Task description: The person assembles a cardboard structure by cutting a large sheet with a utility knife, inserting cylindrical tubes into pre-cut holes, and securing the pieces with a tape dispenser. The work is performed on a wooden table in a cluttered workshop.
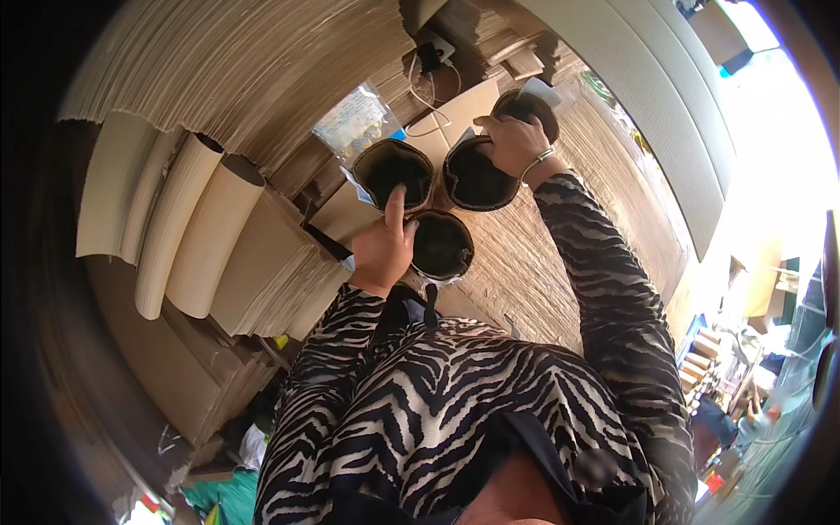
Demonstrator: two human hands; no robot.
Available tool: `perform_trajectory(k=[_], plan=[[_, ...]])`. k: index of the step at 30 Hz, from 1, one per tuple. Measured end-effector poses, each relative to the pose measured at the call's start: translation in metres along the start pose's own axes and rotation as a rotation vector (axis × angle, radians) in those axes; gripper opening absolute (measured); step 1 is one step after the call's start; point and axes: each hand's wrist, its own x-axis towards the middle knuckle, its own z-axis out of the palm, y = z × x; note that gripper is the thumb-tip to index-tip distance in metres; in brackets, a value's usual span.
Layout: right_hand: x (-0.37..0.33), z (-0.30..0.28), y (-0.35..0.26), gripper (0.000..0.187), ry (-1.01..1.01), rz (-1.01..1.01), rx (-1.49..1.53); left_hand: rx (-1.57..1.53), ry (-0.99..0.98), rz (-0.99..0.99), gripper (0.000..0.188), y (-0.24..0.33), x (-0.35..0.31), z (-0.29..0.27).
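Several open-topped round brown containers with dark insides stand close together in front of me. My left hand (383, 249) grips the rim of the left container (392, 175), its index finger reaching over into the opening. Its thumb lies by the rim of the nearest container (442, 245). On the other side, my right hand (518, 144) holds the edge of the middle-right container (481, 175), fingers bent at its rim. Just behind that hand, a farther container (528, 109) is partly covered by it. What lies inside the containers is too dark to make out.
The containers stand on a worn brown layered surface (516, 280). Tall stacks of cardboard sheets (210, 70) rise at the left, with curled sheets (206, 236) beside them. A clear plastic packet (354, 118) and a white cable (429, 122) lie beyond. A large pale panel (665, 96) stands right.
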Motion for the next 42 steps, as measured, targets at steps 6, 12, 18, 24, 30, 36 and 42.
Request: perform_trajectory(k=[6, 12, 18, 24, 30, 36, 42], plan=[[-0.057, 0.028, 0.022, 0.058, 0.427, -0.042, 0.135, -0.051, -0.016, 0.0, 0.086, 0.013, -0.004, -0.01], [-0.142, 0.067, 0.058, 0.046, 0.745, -0.025, 0.277, 0.014, -0.089, -0.085, 0.088, 0.031, -0.005, -0.014], [-0.253, 0.141, 0.154, 0.027, 0.706, 0.381, 1.588, 0.157, -0.026, -0.143, 0.088, 0.038, -0.023, -0.038], [-0.337, 0.14, 0.277, 0.057, 1.256, 0.673, 1.904, -0.067, 0.189, -0.013, 0.059, 0.059, -0.038, -0.048], [-0.309, 0.089, 0.324, 0.072, 0.885, 0.454, 2.217, -0.211, 0.103, 0.257, 0.045, 0.171, -0.042, -0.024], [-0.267, 0.071, 0.35, 0.038, 0.889, 0.501, 2.263, -0.51, -0.178, 0.252, 0.045, 0.227, -0.053, 0.038], [-0.28, 0.077, 0.351, 0.031, 0.955, 0.452, 2.261, -1.043, -0.344, -0.134, 0.053, 0.265, 0.015, 0.036]])
